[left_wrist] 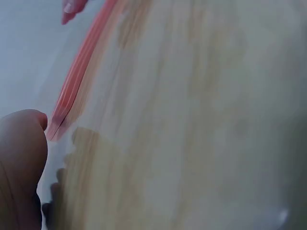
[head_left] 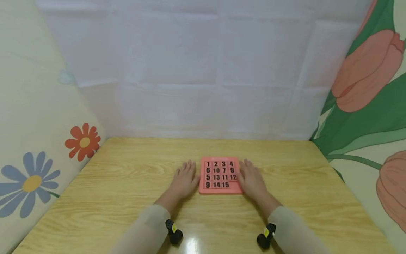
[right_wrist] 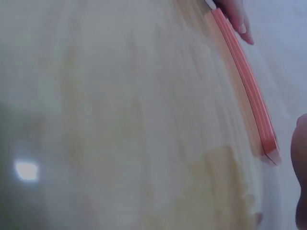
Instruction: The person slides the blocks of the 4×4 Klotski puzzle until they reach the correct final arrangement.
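A pink sliding number puzzle [head_left: 221, 191] lies flat on the wooden table, its numbered tiles facing up and a gap at the lower right corner. Its rows read 1 2 3 4, 6 10 7 8, 5 13 11 12 and 9 14 15. Flat on the table at its left side rests my left hand [head_left: 185, 180], fingers extended, thumb close to the frame. On the other side my right hand [head_left: 252, 179] lies with straight fingers, its thumb side at the puzzle's right edge. Both wrist views show the puzzle's side edge [left_wrist: 79, 72] [right_wrist: 247, 79] near a thumb.
The wooden table [head_left: 127, 169] stretches around the puzzle. A white cloth [head_left: 190, 70] hangs behind it. Flower-patterned cloths [head_left: 31, 106] [head_left: 364, 141] stand at the left and right. Black wrist cameras [head_left: 174, 233] [head_left: 266, 236] sit at both sleeves.
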The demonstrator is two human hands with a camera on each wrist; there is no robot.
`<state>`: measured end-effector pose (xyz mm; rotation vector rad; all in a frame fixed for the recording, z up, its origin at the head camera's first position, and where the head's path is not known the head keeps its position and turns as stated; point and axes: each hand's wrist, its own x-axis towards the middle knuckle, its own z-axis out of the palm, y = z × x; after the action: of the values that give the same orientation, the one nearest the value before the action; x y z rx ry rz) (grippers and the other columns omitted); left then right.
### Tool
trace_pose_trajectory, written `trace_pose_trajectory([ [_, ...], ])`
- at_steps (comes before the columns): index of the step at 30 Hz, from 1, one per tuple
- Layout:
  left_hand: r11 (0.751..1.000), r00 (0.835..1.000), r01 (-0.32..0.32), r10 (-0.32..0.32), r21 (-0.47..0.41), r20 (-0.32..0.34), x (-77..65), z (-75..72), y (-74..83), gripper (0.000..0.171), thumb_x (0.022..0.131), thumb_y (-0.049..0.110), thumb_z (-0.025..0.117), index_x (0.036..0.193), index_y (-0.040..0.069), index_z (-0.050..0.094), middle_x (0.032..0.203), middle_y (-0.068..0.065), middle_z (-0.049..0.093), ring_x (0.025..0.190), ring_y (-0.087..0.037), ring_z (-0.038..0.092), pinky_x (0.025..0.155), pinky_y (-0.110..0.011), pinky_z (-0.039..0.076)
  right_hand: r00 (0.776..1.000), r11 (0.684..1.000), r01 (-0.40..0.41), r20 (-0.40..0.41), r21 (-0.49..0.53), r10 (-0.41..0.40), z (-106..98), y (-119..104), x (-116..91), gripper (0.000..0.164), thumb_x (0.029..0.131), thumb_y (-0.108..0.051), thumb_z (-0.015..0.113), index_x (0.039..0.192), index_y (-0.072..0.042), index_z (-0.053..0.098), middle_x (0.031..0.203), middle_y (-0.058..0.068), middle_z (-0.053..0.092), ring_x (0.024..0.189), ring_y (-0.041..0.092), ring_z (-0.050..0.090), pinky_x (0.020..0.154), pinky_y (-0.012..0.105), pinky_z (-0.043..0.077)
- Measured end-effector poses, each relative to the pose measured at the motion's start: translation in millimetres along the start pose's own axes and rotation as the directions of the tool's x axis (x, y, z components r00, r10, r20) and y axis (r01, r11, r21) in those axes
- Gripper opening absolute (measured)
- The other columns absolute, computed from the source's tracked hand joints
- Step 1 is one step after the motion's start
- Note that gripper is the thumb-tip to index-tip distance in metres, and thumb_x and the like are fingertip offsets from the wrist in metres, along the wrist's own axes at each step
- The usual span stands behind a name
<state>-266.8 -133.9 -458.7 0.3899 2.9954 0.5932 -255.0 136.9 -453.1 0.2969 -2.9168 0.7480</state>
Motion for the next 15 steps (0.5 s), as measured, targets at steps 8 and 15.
trace_pose_trajectory([
  [8, 0.996, 0.996, -0.090, 0.090, 0.022, 0.004, -11.8, 7.2, -4.1, 0.061, 0.107, 0.040, 0.031, 0.156, 0.006, 0.021, 0.164, -0.014, 0.017, 0.153, -0.033, 0.014, 0.123, -0.058, 0.006, 0.997, 0.997, 0.071, -0.011, 0.022, -0.070, 10.7, -1.9, -21.4, 0.055, 0.103, -0.032, 0.045, 0.149, -0.004, 0.039, 0.158, 0.018, 0.031, 0.148, 0.036, 0.028, 0.122, 0.052, 0.020],
  [15, 0.985, 0.988, -0.155, 0.156, 0.070, -0.002, -15.4, 7.7, -3.5, 0.058, 0.107, 0.040, 0.031, 0.156, 0.009, 0.026, 0.163, -0.010, 0.022, 0.152, -0.030, 0.018, 0.124, -0.055, 0.008, 0.980, 0.981, 0.193, -0.049, 0.007, -0.192, 19.0, -4.4, -35.7, 0.050, 0.101, -0.027, 0.051, 0.142, 0.000, 0.048, 0.152, 0.021, 0.041, 0.144, 0.037, 0.036, 0.119, 0.054, 0.027],
])
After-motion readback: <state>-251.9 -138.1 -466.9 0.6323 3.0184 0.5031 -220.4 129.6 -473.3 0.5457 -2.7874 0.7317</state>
